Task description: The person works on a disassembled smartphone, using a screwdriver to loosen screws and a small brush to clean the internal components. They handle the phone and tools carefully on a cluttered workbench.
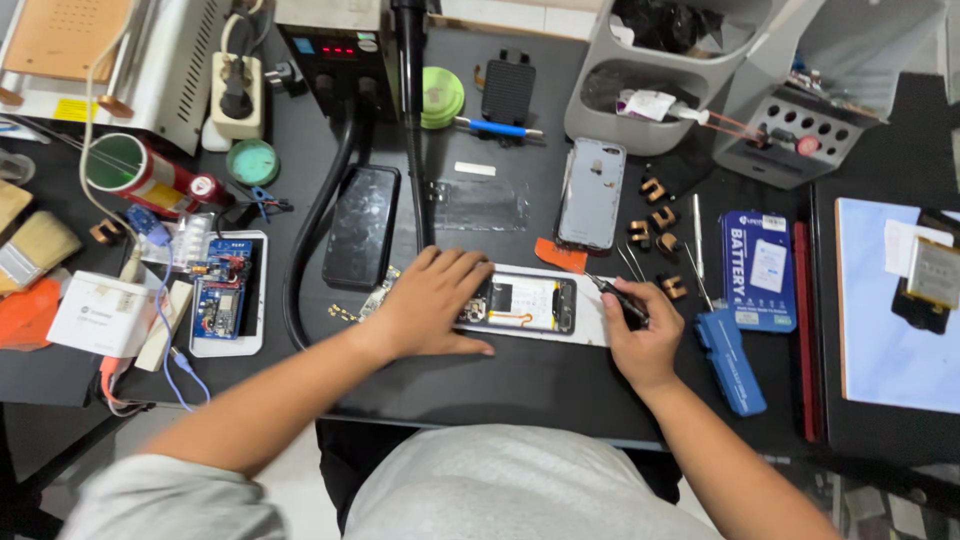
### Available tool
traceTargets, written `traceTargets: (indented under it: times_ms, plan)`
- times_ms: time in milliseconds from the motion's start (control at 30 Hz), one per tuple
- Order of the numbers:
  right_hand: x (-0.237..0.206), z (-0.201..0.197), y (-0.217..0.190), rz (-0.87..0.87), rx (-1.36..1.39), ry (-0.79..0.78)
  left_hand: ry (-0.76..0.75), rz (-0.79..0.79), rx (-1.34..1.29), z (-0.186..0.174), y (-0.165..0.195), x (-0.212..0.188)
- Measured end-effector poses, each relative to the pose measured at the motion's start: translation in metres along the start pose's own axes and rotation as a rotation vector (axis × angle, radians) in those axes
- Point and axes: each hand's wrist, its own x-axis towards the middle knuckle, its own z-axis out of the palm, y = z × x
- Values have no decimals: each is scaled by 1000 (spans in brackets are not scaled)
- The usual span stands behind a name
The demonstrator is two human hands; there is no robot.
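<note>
Pressing flat, the left hand [432, 305] held down an opened smartphone with exposed battery and circuit boards [525, 304], lying between both hands. The right hand [640, 340] gripped slim dark tweezers [618, 297] at its edge. Light, rigid, fragile inside, it seemed best gripped by its frame.

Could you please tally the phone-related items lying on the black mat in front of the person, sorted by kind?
Opened phone under the left hand: 1
Circuit-board phone in a white frame: 1
Black screen panel: 1
Grey back cover: 1
Blue battery box: 1
Total: 5
The right hand holds a dark tool.
</note>
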Motion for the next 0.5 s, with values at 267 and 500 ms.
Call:
traceTargets:
  times_ms: [267,500]
  plan:
    - [3,0,-4,-59,-29,1,-39,-90,-51,-2,-1,16]
    - [5,-1,-8,-35,-3,12,160,-63,-2,23,15,58]
